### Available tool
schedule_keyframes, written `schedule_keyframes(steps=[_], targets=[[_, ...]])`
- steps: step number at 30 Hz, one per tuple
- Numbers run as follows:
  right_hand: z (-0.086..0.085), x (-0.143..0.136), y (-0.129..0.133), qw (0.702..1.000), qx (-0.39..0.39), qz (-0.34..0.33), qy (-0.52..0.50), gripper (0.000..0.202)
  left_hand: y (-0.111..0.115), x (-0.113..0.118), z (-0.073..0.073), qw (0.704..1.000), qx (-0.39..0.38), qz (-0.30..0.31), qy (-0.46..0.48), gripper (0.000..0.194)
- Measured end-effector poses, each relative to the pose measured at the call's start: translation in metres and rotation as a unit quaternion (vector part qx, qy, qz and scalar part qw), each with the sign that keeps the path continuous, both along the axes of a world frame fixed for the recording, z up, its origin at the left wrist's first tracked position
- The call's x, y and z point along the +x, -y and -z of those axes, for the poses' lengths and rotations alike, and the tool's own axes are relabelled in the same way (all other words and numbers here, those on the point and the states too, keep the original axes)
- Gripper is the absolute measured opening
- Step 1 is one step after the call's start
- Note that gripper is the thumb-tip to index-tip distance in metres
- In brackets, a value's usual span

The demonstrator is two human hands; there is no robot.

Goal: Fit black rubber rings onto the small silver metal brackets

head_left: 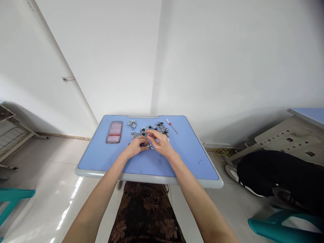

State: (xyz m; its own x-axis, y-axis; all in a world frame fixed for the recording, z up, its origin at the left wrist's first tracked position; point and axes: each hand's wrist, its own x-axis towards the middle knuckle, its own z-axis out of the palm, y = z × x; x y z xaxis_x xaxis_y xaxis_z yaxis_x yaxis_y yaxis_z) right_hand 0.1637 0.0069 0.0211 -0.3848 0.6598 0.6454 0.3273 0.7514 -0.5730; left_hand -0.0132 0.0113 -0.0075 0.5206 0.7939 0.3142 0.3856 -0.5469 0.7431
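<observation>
Both of my hands are close together over the middle of a blue table point(101, 158). My left hand point(137, 146) has its fingers closed around a small metal part point(149, 146) near the tabletop. Just to its right and slightly above, my right hand point(159, 141) is closed in a pinch; what its fingertips hold is too small to make out. A pile of small metal parts with black round pieces point(162, 127) lies behind my hands, partly hidden by them. A smaller group of metal parts point(132, 124) sits apart at the back left.
A phone point(115, 132) lies on the table's left side. At the back right is a screwdriver with a red and clear handle point(172, 126). A white wall point(126, 67) stands behind the table. Teal stools point(15, 194) and a person's black-clothed leg point(268, 172) flank it.
</observation>
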Motion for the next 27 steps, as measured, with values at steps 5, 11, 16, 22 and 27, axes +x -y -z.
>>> schedule_keyframes(steps=[5, 11, 16, 22, 27], targets=[[-0.0020, -0.0008, 0.0026, 0.999, 0.020, 0.000, 0.051, 0.028, 0.0022, 0.0012, -0.0035, 1.000, 0.003, -0.003, -0.001, 0.016], [-0.0046, 0.0010, 0.0045, 1.000, 0.000, -0.008, 0.019, 0.030, 0.0030, 0.0015, -0.0040, 1.000, -0.006, -0.002, 0.003, 0.014], [-0.0042, 0.0014, 0.0051, 0.999, -0.015, -0.022, 0.043, 0.027, 0.0018, 0.0016, -0.0018, 1.000, -0.007, 0.001, 0.010, 0.013], [-0.0053, 0.0013, 0.0060, 0.999, -0.011, -0.022, 0.038, 0.026, 0.0010, 0.0013, -0.0011, 1.000, -0.006, 0.011, 0.020, 0.016], [-0.0063, 0.0011, 0.0064, 0.999, -0.010, -0.019, 0.035, 0.026, 0.0004, 0.0007, -0.0001, 1.000, -0.004, 0.012, 0.018, 0.015]])
